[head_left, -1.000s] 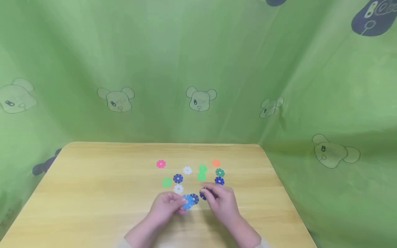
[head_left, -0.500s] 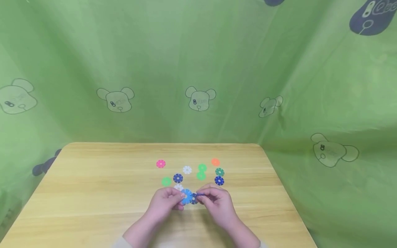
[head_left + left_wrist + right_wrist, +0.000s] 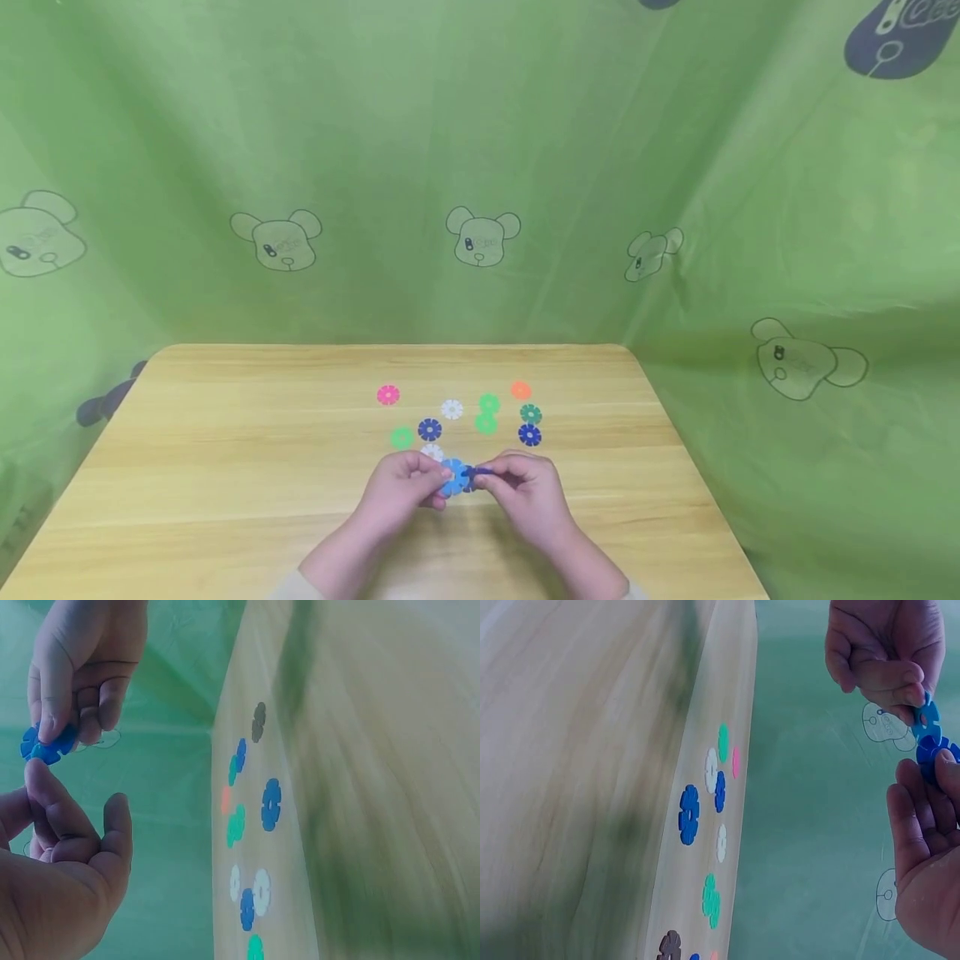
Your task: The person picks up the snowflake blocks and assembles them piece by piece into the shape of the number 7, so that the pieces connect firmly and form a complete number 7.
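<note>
In the head view my left hand (image 3: pixel 401 487) pinches a light blue notched snowflake disc (image 3: pixel 453 477) by its left edge. My right hand (image 3: pixel 531 496) pinches a dark blue snowflake disc (image 3: pixel 480 472), seen nearly edge-on and meeting the light blue disc's right side. The right wrist view has the two at an angle, the held dark blue disc (image 3: pixel 928 755) at the notched rim of the light blue disc (image 3: pixel 925 722). Both discs are up off the table. Behind them, partly covered, another dark blue disc (image 3: pixel 470 485) lies on the table.
On the wooden table (image 3: pixel 225 467) lie a pink disc (image 3: pixel 387 395), an orange disc (image 3: pixel 521 390), white discs (image 3: pixel 452 409), green discs (image 3: pixel 487 414), a teal disc (image 3: pixel 531 413) and blue discs (image 3: pixel 529 435). A brown disc (image 3: pixel 259 722) shows from the wrists. Green curtain (image 3: pixel 375 125) surrounds the table.
My right hand has moved left with the dark blue disc, turning it edge-on and bringing it to the light blue disc. My left hand has lifted slightly. The loose discs stay put.
</note>
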Tool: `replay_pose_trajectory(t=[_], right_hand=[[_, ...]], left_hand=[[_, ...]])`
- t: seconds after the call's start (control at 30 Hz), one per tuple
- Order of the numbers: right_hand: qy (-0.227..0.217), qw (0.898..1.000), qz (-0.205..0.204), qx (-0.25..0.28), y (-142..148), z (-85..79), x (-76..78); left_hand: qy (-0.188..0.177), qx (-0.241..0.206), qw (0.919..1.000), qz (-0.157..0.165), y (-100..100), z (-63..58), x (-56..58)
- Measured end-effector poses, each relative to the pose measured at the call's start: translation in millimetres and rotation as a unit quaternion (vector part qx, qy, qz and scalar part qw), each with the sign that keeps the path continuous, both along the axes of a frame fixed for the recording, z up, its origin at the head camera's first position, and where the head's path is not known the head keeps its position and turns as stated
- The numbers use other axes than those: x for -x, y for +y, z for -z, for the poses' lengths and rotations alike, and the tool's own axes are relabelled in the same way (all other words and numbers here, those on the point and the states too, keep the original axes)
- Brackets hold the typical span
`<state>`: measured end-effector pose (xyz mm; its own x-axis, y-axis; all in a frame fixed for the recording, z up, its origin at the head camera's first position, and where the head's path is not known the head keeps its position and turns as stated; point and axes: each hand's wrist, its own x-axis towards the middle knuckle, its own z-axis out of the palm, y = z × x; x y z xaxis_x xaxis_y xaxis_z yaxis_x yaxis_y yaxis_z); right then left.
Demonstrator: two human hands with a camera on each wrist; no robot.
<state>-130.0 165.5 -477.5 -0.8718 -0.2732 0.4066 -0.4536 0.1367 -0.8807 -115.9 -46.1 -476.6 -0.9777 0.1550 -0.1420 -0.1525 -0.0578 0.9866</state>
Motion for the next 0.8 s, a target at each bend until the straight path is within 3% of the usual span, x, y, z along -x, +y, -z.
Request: replay_pose_trajectory(t=[0.17,0.33,0.43,0.57,0.8], right_hand=[[0.060,0.998,-0.004,-0.010,1.8,-1.7,0.0],[0.147,0.989,-0.011,-0.028,3.3,-4.6,2.4],[0.176,0.983,-0.017,-0.041,2.7,-5.3,3.9],[0.185,0.981,-0.027,-0.045,0.7,-5.5,5.3],[0.122,0.992,-0.028,-0.030,0.4,-4.6,1.8]], left_hand=[[0.000,-0.006,1.0000,0.006,2.6,-2.7,0.7],[0.008,-0.004,0.9999,0.008,3.5,-4.3,-0.6],[0.011,-0.005,0.9998,0.013,3.0,-4.3,-1.5],[0.010,-0.015,0.9997,0.018,1.7,-4.2,-1.9],[0.009,-0.013,0.9997,0.016,0.8,-4.2,-3.6]])
